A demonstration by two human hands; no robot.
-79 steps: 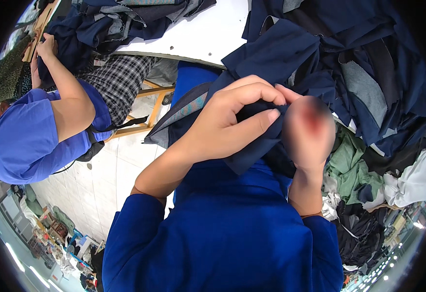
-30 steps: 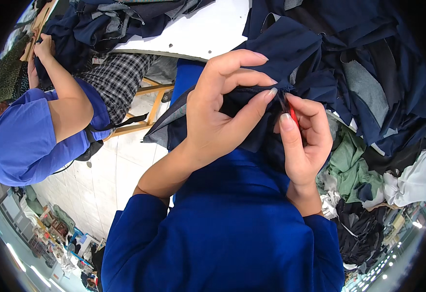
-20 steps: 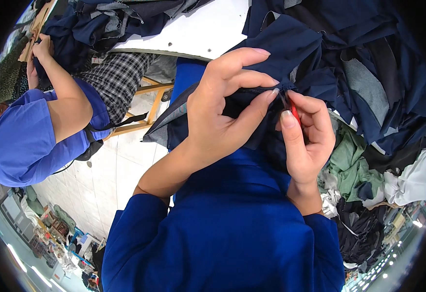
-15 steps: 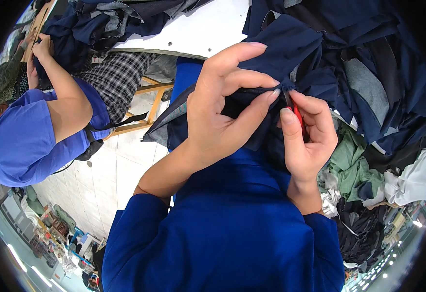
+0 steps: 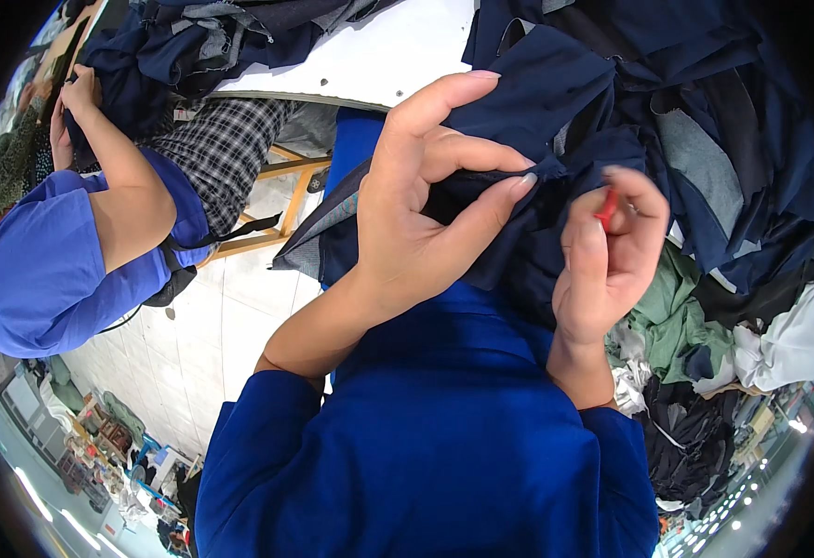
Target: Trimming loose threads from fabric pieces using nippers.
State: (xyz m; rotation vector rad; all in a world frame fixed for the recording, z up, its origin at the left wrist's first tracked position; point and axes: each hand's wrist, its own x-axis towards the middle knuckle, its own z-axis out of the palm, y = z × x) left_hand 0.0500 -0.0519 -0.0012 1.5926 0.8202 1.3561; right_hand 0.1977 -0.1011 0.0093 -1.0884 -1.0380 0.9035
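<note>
My left hand (image 5: pixel 407 209) pinches the edge of a dark navy garment piece (image 5: pixel 548 169) between thumb and index finger, with its other fingers raised. The cloth hangs below the pinch over my lap. To the right of that edge, apart from it, my right hand (image 5: pixel 607 265) is curled round small red-handled thread snips (image 5: pixel 608 210). Only a bit of the red handle shows; motion blurs the fingertips, and the blades cannot be made out.
Dark navy cloth pieces (image 5: pixel 705 186) are heaped at the right, above green (image 5: pixel 672 312) and white (image 5: pixel 788 349) scraps. A white table (image 5: pixel 360 60) lies ahead, with more dark cloth (image 5: pixel 184 46) on it. At the left sits a co-worker in a blue top (image 5: pixel 44 270), handling cloth.
My right hand has drawn back to the right with the thread snips, away from the cloth edge where the blade was. My left hand keeps its pinch almost in place.
</note>
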